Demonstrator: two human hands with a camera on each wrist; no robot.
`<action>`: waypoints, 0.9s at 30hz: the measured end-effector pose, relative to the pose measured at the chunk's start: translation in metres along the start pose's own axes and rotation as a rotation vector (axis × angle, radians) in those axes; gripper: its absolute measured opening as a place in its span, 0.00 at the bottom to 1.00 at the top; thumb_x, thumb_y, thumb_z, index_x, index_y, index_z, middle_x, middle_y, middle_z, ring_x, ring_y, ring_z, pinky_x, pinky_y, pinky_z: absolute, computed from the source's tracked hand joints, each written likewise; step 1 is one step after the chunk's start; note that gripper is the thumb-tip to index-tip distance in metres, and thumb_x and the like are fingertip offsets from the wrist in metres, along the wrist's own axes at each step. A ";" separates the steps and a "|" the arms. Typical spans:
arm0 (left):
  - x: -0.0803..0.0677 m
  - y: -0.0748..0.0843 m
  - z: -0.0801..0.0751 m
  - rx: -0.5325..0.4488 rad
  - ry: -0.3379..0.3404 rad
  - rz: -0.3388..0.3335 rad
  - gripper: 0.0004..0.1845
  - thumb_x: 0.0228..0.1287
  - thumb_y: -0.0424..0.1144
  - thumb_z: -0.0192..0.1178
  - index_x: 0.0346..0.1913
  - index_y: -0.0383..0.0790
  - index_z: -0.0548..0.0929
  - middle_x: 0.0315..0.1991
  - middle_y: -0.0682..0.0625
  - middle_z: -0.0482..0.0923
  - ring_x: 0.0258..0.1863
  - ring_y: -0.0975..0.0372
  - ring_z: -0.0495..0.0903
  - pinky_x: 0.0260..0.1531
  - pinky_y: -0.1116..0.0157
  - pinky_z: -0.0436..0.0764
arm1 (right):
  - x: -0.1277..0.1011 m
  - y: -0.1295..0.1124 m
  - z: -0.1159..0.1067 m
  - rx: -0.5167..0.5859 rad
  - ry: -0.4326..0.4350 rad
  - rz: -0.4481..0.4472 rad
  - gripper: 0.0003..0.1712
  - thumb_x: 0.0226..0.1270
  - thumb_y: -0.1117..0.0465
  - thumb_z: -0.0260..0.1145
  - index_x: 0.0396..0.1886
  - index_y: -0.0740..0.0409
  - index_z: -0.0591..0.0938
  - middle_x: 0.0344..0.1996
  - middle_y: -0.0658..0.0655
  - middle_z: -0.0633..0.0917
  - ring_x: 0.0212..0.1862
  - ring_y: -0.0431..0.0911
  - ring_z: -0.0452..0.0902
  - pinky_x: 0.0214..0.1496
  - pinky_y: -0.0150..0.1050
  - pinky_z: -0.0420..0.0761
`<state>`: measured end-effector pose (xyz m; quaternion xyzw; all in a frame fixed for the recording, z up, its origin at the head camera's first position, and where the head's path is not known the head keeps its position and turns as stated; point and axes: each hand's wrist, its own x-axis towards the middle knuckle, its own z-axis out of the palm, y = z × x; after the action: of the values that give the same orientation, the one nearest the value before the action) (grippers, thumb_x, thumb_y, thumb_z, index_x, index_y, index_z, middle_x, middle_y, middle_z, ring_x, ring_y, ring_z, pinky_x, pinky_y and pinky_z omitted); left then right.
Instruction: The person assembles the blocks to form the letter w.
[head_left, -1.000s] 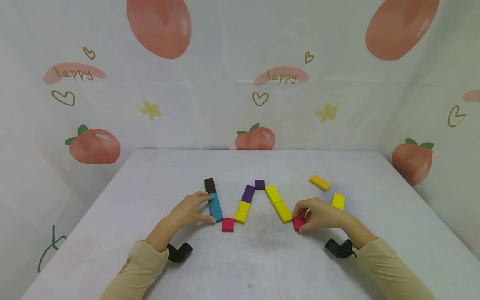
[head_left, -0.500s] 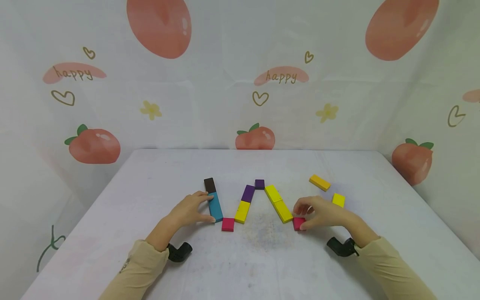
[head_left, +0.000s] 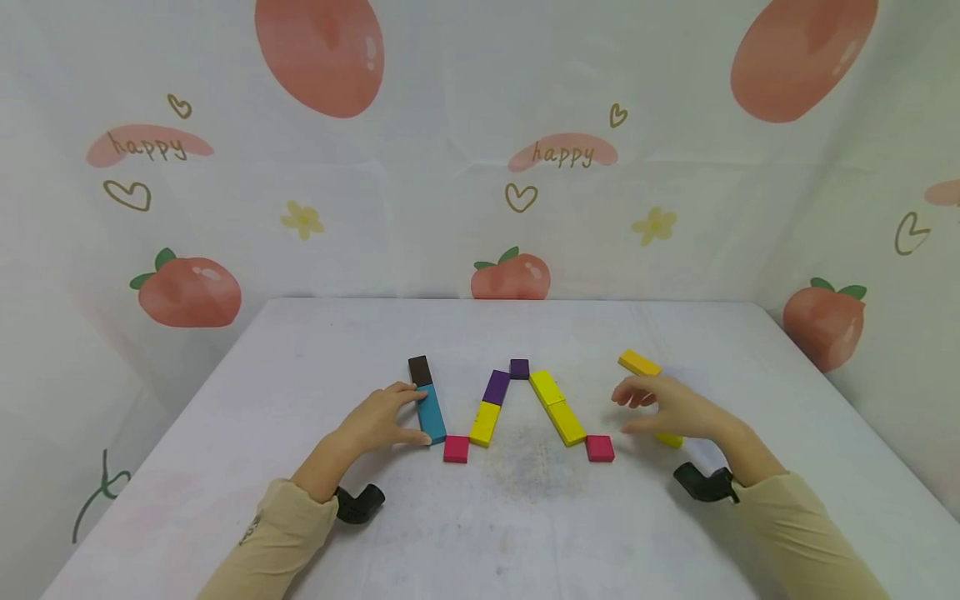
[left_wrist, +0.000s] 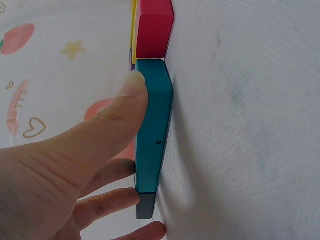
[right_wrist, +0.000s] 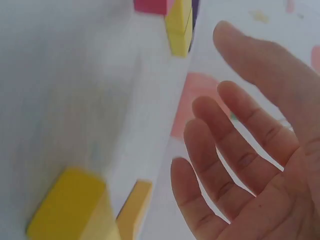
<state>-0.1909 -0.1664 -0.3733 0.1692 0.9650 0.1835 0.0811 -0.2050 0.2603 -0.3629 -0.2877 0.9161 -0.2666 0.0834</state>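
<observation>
My left hand (head_left: 378, 421) rests against a blue block (head_left: 430, 414), thumb and fingers extended along it in the left wrist view. A dark brown block (head_left: 420, 371) adjoins its far end; a red square block (head_left: 456, 449) sits at its near end. My right hand (head_left: 678, 407) hangs over the table with nothing in it, fingers loosely bent. Left of it lies another red square block (head_left: 600, 448), at the foot of two yellow blocks (head_left: 567, 424) laid end to end. Beneath the right hand, a yellow block (head_left: 671, 439) is partly hidden.
Mid-table, a purple block (head_left: 497, 387) and a yellow one (head_left: 484, 425) form a slanted line, with a small dark purple square (head_left: 520, 368) at its top. An orange-yellow block (head_left: 639, 362) lies behind the right hand. A printed curtain (head_left: 420, 233) stands behind the white table (head_left: 480, 525).
My right hand has let go of the right red block and moved up and to the right, toward the loose yellow blocks. The left hand has stayed in place.
</observation>
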 end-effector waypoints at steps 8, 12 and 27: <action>0.001 0.000 0.000 0.001 -0.002 0.004 0.39 0.49 0.51 0.69 0.63 0.37 0.71 0.64 0.36 0.66 0.61 0.39 0.68 0.59 0.45 0.71 | -0.013 0.017 -0.010 -0.018 0.094 0.116 0.32 0.51 0.53 0.73 0.53 0.63 0.75 0.51 0.62 0.80 0.50 0.56 0.73 0.55 0.55 0.76; 0.001 0.000 0.001 -0.003 -0.002 0.002 0.39 0.49 0.50 0.70 0.63 0.37 0.71 0.65 0.36 0.66 0.61 0.39 0.67 0.59 0.45 0.71 | -0.020 0.027 -0.012 0.005 0.094 0.152 0.38 0.48 0.54 0.75 0.57 0.65 0.71 0.55 0.68 0.74 0.54 0.64 0.69 0.55 0.65 0.71; 0.001 -0.001 0.001 -0.008 0.002 0.000 0.39 0.49 0.50 0.70 0.63 0.36 0.71 0.64 0.36 0.66 0.60 0.40 0.68 0.57 0.46 0.73 | -0.031 0.046 -0.003 -0.027 0.087 0.174 0.52 0.39 0.50 0.79 0.62 0.67 0.65 0.57 0.72 0.69 0.54 0.59 0.64 0.55 0.64 0.69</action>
<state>-0.1917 -0.1664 -0.3750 0.1686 0.9643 0.1874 0.0810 -0.2031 0.3109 -0.3848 -0.1964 0.9439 -0.2581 0.0624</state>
